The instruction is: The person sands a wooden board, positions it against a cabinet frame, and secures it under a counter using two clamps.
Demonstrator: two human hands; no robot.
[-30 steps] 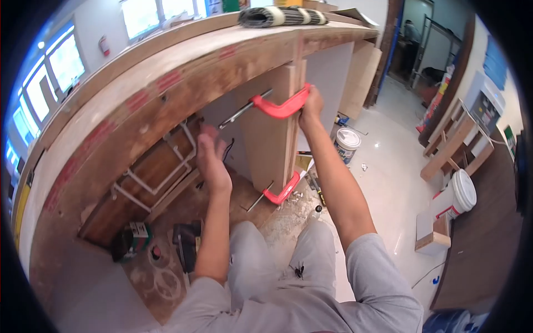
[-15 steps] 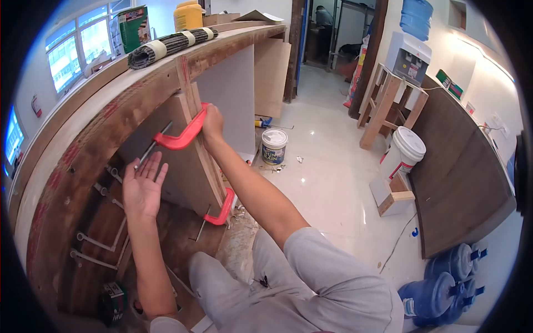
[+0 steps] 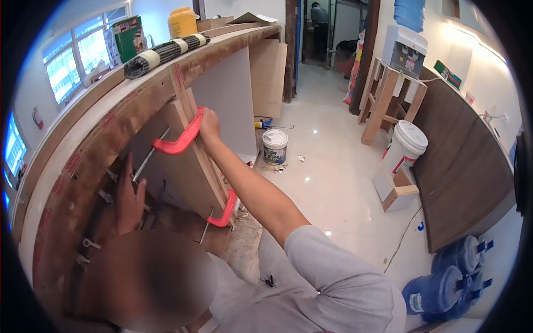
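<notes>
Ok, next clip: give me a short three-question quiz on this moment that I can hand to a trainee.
1. True or false: the right hand has its grip closed on the upper red clamp.
2. How many red clamps sit on the edge of the upright board? A one, B two, C four.
3. Fill in: the ___ hand reaches up to the screw rod of the upper red clamp.

Key
1. True.
2. B: there is also the lower red clamp.
3. Left; the left hand is at the rod's lower end.
</notes>
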